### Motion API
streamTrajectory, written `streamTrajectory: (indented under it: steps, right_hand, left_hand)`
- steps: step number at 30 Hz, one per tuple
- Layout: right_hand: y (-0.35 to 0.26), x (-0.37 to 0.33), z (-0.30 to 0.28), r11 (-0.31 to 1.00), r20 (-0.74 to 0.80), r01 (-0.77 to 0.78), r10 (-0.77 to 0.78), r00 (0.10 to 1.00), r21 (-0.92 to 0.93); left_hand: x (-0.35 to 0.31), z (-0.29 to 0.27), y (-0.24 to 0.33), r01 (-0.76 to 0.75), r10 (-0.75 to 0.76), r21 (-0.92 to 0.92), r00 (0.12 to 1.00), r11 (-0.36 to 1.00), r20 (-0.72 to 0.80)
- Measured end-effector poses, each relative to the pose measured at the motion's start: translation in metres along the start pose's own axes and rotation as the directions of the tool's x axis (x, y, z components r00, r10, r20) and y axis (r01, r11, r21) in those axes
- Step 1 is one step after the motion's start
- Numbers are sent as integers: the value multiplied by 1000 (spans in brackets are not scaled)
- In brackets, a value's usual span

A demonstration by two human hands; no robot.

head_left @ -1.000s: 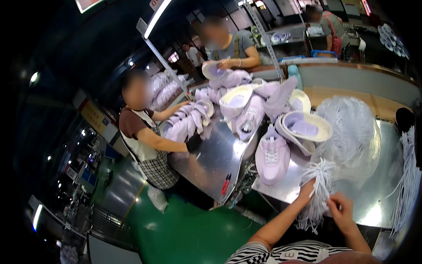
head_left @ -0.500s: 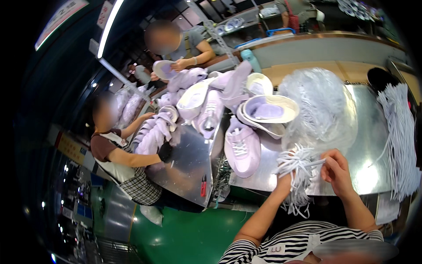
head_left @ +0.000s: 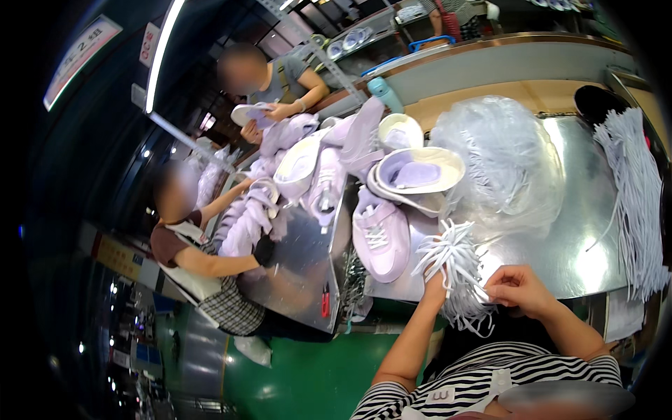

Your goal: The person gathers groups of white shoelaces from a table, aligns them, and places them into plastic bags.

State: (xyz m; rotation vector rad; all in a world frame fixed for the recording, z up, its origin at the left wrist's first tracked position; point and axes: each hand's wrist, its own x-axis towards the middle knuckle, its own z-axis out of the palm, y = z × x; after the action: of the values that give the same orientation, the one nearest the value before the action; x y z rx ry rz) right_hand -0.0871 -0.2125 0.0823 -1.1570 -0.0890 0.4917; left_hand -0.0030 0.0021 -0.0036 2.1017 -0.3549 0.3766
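Observation:
My left hand (head_left: 435,283) is wrapped round a bundle of white shoelaces (head_left: 453,255), whose ends fan out above the grip and hang in loops below. To its right my right hand (head_left: 519,288) is closed, thumb and fingertips pinched on a lace at the bundle's edge. Both hands are over the front edge of the metal table (head_left: 581,245). A lilac sneaker (head_left: 380,238) with white laces stands left of the bundle. Behind it lie more lilac sneakers (head_left: 420,171), stacked with their openings showing.
A clear plastic bag of laces (head_left: 497,161) sits behind my hands. Long white laces (head_left: 633,203) hang at the right. A red cutter (head_left: 325,301) lies on the left tabletop. One co-worker (head_left: 203,259) stands at the left; another (head_left: 287,84) holds a shoe part across the table.
My right hand has come down and left, closer to the bundle, and its fingers have closed together. The lace ends now spread more upright. The far co-worker has tilted the shoe part.

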Motion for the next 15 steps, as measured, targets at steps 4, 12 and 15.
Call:
streamTrajectory:
  steps: [4,12,15]
  right_hand:
    - [12,-1,5,984,26,8,-3,1000,-176]
    - [27,7,6,951,-19,75,-85,996,-301]
    - [7,16,16,828,-41,351,-408,912,-437]
  left_hand:
    - [-1,-3,-16,-72,70,162,997,984,18]
    - [14,-27,46,-2,1,-180,1000,984,-3]
    - [10,-37,66,131,-115,-289,991,948,71]
